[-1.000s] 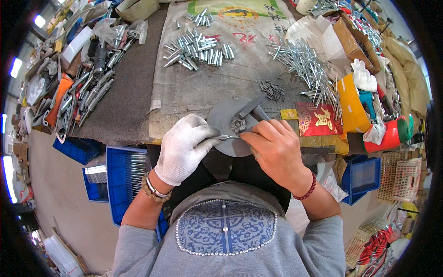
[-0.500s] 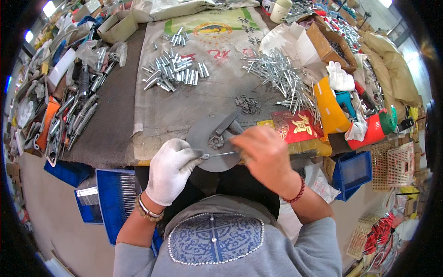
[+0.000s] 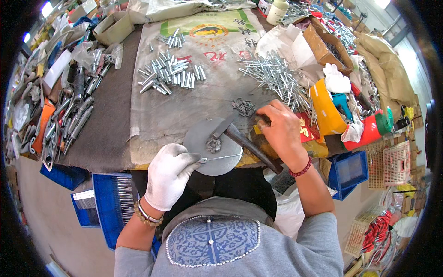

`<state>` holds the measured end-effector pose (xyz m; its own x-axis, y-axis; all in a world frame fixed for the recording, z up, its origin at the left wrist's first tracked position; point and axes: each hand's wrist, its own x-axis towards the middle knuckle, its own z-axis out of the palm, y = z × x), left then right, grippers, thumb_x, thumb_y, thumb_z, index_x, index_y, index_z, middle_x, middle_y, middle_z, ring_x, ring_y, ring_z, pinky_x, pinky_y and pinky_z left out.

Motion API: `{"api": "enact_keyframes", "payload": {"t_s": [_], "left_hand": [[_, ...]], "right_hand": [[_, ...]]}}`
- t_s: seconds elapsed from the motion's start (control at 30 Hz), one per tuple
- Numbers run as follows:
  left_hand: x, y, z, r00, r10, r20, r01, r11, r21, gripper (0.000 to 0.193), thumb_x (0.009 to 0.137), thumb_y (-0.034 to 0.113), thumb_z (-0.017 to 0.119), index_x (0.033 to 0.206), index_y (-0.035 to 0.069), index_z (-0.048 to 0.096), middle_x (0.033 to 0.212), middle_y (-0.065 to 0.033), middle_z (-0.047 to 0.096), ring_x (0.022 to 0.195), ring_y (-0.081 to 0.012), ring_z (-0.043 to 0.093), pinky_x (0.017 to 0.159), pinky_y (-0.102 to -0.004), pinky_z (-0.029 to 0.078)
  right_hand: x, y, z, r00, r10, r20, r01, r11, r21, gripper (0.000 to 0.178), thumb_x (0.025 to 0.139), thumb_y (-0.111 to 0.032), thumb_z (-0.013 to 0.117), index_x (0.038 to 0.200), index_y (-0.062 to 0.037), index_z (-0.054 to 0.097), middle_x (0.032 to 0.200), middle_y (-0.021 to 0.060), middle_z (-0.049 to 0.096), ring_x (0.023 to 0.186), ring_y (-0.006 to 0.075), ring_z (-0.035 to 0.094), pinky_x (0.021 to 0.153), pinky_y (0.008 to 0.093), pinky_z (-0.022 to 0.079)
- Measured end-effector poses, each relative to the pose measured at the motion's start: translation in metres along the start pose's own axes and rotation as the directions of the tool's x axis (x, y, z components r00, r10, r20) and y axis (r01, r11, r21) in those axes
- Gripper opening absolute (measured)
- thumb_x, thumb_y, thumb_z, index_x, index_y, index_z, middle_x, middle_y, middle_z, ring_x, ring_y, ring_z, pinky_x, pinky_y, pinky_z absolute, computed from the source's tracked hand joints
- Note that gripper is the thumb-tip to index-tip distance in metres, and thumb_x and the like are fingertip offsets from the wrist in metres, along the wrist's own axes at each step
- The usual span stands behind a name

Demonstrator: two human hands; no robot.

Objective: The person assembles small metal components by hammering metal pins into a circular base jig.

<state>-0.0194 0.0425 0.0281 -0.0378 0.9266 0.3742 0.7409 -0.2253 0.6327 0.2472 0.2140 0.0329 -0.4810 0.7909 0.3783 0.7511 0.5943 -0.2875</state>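
My left hand (image 3: 167, 177), in a white glove, is closed round the near end of a thin metal rod with a small silver sleeve (image 3: 203, 160). The rod (image 3: 225, 157) points right across a round grey metal plate (image 3: 196, 134) at the table's front edge. A hammer (image 3: 249, 147) rests on that plate, its dark handle slanting toward me. Beside its head is a lumpy grey metal piece (image 3: 213, 145). My bare right hand (image 3: 284, 127) hovers right of a small pile of short dark pins (image 3: 243, 107), thumb and forefinger bent and apart, with nothing visible between them.
Silver tubes (image 3: 170, 71) lie on the sack covering the table. Long thin rods (image 3: 277, 78) are heaped farther right, near a red packet (image 3: 308, 128) and a yellow container (image 3: 326, 108). Tools and metal parts (image 3: 76, 111) crowd the left. Blue bins (image 3: 104, 203) stand below the table edge.
My right hand has left the rod and moved up and right to beside the pin pile, uncovering the hammer handle. My left hand still holds the rod in about the same place.
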Motion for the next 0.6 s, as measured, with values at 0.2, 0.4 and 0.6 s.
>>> {"api": "enact_keyframes", "payload": {"t_s": [0.2, 0.4, 0.6], "left_hand": [[0.003, -0.002, 0.0, 0.998, 0.067, -0.02, -0.066, 0.998, 0.011, 0.018, 0.082, 0.012, 0.087, 0.099, 0.009, 0.08, 0.095, -0.0096, 0.07, 0.093, -0.0319, 0.07, 0.082, -0.042, 0.056], [0.003, -0.002, 0.0, 0.998, 0.063, -0.009, -0.063, 0.998, 0.022, 0.017, 0.084, 0.014, 0.085, 0.1, 0.01, 0.08, 0.097, -0.0095, 0.069, 0.094, -0.0323, 0.07, 0.083, -0.0419, 0.057], [0.001, -0.003, 0.0, 0.998, 0.065, -0.014, -0.065, 0.998, 0.026, 0.018, 0.083, 0.015, 0.086, 0.1, 0.011, 0.08, 0.096, -0.0091, 0.069, 0.094, -0.0321, 0.07, 0.083, -0.0415, 0.056]], "right_hand": [[0.0, 0.003, -0.002, 1.0, 0.01, 0.028, -0.012, 0.997, 0.074, 0.021, 0.082, -0.004, 0.081, 0.102, -0.0065, 0.075, 0.1, 0.0123, 0.069, 0.097, 0.0357, 0.071, 0.084, 0.0457, 0.057], [-0.006, -0.056, -0.016, 0.985, -0.164, 0.046, 0.141, 0.937, 0.321, 0.019, 0.086, 0.002, 0.073, 0.104, -0.0037, 0.069, 0.102, 0.0153, 0.066, 0.101, 0.0392, 0.067, 0.087, 0.0468, 0.054], [0.001, -0.019, -0.005, 0.999, -0.033, 0.003, 0.033, 0.997, 0.07, 0.028, 0.083, 0.009, 0.064, 0.107, -0.0036, 0.068, 0.103, 0.0159, 0.066, 0.103, 0.0406, 0.067, 0.089, 0.0491, 0.053]]}}
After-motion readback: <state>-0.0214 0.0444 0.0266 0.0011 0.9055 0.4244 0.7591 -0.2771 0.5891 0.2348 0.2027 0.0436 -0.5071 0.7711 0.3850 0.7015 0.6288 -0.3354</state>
